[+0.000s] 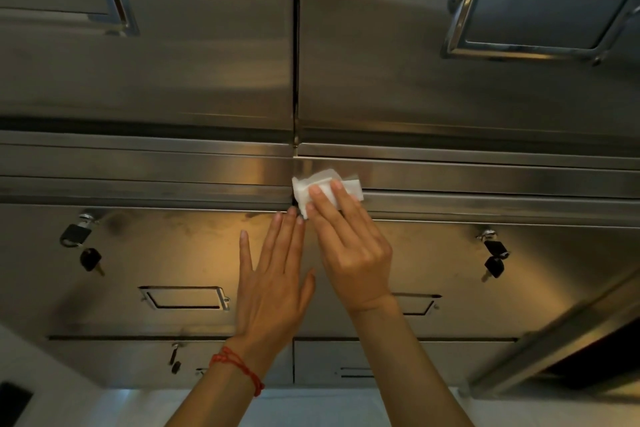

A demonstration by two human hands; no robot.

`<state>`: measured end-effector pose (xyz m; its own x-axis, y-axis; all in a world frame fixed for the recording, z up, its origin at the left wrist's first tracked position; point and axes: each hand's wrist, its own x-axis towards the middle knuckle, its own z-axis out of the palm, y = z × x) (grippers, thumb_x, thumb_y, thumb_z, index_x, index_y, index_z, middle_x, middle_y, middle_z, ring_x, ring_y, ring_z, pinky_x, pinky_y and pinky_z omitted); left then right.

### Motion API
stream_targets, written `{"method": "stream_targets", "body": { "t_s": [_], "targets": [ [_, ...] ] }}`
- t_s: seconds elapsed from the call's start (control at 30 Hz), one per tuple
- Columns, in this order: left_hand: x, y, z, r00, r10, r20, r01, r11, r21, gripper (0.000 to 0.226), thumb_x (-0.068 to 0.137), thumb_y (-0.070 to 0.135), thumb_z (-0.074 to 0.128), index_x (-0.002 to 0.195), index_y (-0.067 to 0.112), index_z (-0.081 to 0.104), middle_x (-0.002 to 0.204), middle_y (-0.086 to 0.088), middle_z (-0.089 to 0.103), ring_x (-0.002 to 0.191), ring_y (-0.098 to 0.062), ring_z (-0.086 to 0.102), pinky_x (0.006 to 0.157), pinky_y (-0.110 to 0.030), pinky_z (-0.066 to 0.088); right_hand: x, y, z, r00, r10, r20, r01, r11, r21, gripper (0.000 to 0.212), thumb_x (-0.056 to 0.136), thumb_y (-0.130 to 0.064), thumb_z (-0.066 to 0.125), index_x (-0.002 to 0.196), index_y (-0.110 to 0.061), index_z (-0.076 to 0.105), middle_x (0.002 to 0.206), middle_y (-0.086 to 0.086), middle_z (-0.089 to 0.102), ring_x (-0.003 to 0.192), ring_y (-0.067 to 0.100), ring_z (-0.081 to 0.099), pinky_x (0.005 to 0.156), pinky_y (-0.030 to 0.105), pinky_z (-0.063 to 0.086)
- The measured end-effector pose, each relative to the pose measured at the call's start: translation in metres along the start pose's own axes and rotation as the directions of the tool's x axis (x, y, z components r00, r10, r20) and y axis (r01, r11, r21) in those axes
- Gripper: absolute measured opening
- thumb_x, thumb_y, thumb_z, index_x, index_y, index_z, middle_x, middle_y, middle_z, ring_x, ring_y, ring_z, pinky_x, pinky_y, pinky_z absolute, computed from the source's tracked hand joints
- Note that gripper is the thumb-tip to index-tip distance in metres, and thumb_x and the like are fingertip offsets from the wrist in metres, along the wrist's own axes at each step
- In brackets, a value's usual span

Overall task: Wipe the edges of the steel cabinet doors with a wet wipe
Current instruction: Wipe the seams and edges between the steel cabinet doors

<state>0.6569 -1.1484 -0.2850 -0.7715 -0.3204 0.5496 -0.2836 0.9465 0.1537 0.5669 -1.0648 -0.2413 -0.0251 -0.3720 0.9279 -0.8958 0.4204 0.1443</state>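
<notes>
Far to the left of the left hand, a small black padlock (pixel 71 234) is hung on the steel cabinet (pixel 173 80), and a black key (pixel 90 259) is hung just under it. Closer to the left hand, a flat metal handle (pixel 184 298) is set into the lower door. Lower down, below that handle, another small key (pixel 174 357) can be seen.

The left hand (pixel 273 283) is laid flat on the lower door with its fingers straight and spread a little. Nothing is held in it. A red string bracelet (pixel 239 366) is worn on its wrist. Its fingertips are placed right by the dark gap (pixel 295 46) between the doors.

Just right of the left hand, the right hand (pixel 349 246) is pressed on a white wet wipe (pixel 322 184). The fingers are kept mostly straight on top of the wipe. The wipe is folded and is held against the steel edge where the gap meets the long flat strips.

Part of a second handle (pixel 419 303) is hidden behind the right wrist. Farther right of the right hand, two more black keys (pixel 494 258) are hung from a lock. High above both hands, big shiny handles (pixel 540 11) are fixed to the upper doors.
</notes>
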Motion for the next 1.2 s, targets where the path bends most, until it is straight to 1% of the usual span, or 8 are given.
{"method": "stream_targets", "body": {
  "t_s": [0.1,0.2,0.3,0.4,0.6,0.83,1.0,1.2],
  "targets": [
    [0.0,0.0,0.0,1.0,0.003,0.002,-0.003,1.0,0.012,0.064,0.088,0.037,0.032,0.143,0.006,0.02,0.15,-0.012,0.024,0.139,-0.02,0.016,0.11,-0.053,0.007,-0.01,0.013,-0.007,0.998,0.056,-0.005,-0.056,0.998,-0.038,0.019,0.085,-0.004,0.065,0.104,-0.005,0.07,0.116,0.01,0.064,0.112,0.029,0.058,0.087,0.041,0.053],
    [0.0,0.0,0.0,1.0,-0.001,0.006,0.001,1.0,0.013,0.065,0.088,0.037,0.032,0.144,0.008,0.018,0.152,-0.009,0.02,0.141,-0.018,0.011,0.11,-0.052,0.006,-0.013,0.014,-0.008,0.992,0.12,-0.037,-0.122,0.991,-0.057,0.017,0.086,-0.004,0.063,0.102,-0.003,0.071,0.114,0.011,0.065,0.111,0.032,0.058,0.085,0.041,0.054],
    [0.0,0.0,0.001,1.0,-0.011,0.014,0.011,1.0,0.02,0.065,0.089,0.038,0.032,0.144,0.009,0.015,0.152,-0.009,0.018,0.143,-0.016,0.004,0.11,-0.054,0.007,-0.005,0.0,0.0,0.997,0.071,-0.037,-0.072,0.997,-0.018,0.018,0.089,-0.004,0.059,0.101,-0.003,0.071,0.114,0.011,0.065,0.11,0.031,0.059,0.086,0.04,0.054],
    [-0.001,-0.001,0.002,1.0,-0.014,0.025,0.013,1.0,0.029,0.064,0.09,0.039,0.03,0.144,0.009,0.014,0.152,-0.009,0.018,0.142,-0.017,0.006,0.11,-0.054,0.007,-0.002,-0.002,0.003,1.0,0.012,-0.021,-0.012,1.0,-0.005,0.018,0.089,-0.006,0.06,0.103,-0.005,0.071,0.116,0.01,0.065,0.111,0.028,0.059,0.087,0.039,0.053],
    [0.0,-0.002,0.0,1.0,0.012,0.014,-0.012,0.999,0.053,0.065,0.088,0.037,0.033,0.144,0.008,0.02,0.151,-0.009,0.021,0.141,-0.019,0.013,0.11,-0.053,0.008,-0.013,0.008,-0.004,0.991,0.12,-0.061,-0.124,0.989,-0.077,0.017,0.089,-0.006,0.061,0.102,-0.005,0.071,0.115,0.008,0.065,0.111,0.031,0.058,0.084,0.041,0.054],
    [-0.001,-0.004,0.001,1.0,0.006,0.029,-0.007,0.999,0.048,0.065,0.09,0.04,0.033,0.145,0.009,0.018,0.152,-0.009,0.021,0.141,-0.018,0.012,0.11,-0.054,0.007,-0.001,-0.004,0.005,1.0,0.011,-0.028,-0.011,1.0,-0.016,0.018,0.088,-0.008,0.063,0.104,-0.006,0.071,0.116,0.008,0.065,0.112,0.028,0.059,0.087,0.039,0.053],
    [0.001,-0.002,0.0,1.0,0.011,0.004,-0.012,0.998,0.062,0.065,0.088,0.039,0.032,0.144,0.009,0.02,0.151,-0.009,0.022,0.14,-0.019,0.014,0.11,-0.053,0.008,-0.015,0.016,-0.005,0.997,0.073,-0.031,-0.075,0.995,-0.066,0.02,0.086,-0.005,0.064,0.106,-0.006,0.069,0.117,0.009,0.063,0.113,0.03,0.057,0.091,0.042,0.051],
    [0.0,0.004,0.0,1.0,-0.021,-0.004,0.022,0.996,0.09,0.064,0.088,0.039,0.03,0.143,0.008,0.022,0.15,-0.012,0.027,0.139,-0.022,0.017,0.11,-0.06,0.013,-0.024,0.035,-0.015,0.996,0.086,-0.031,-0.089,0.991,-0.103,0.021,0.083,-0.004,0.069,0.104,-0.005,0.07,0.117,0.01,0.064,0.113,0.033,0.056,0.09,0.043,0.052]
  ]
}}
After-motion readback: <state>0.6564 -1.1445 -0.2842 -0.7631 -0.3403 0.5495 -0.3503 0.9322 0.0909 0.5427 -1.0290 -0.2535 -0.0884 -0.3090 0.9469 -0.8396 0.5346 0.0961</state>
